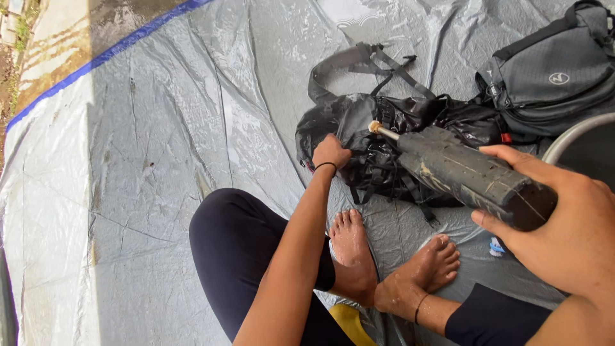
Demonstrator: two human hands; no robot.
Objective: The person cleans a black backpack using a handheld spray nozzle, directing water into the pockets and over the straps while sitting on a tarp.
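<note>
My right hand (564, 224) fills the lower right of the frame, fingers wrapped tight round the thick rear end of a dark grey spray gun (471, 176). The gun slants up and to the left, and its brass nozzle (377, 128) ends just above the black wet bag (384, 144) in the upper middle of the frame. My left hand (331, 152), a thin black band at the wrist, reaches forward from the bottom centre and is closed on the bag's crumpled black fabric, just left of the nozzle.

The bag's grey straps (359, 64) loop away toward the top of the frame. To its right, in the upper right corner, lies a grey backpack (557, 70), touching the black bag's far edge. A curved grey rim (576, 131) shows at the right edge, behind my right hand.

Below the bag my bare feet (384, 263) cross on the wet grey tarp (147, 192), which covers most of the frame; its blue edge (96, 61) runs across the upper left.
</note>
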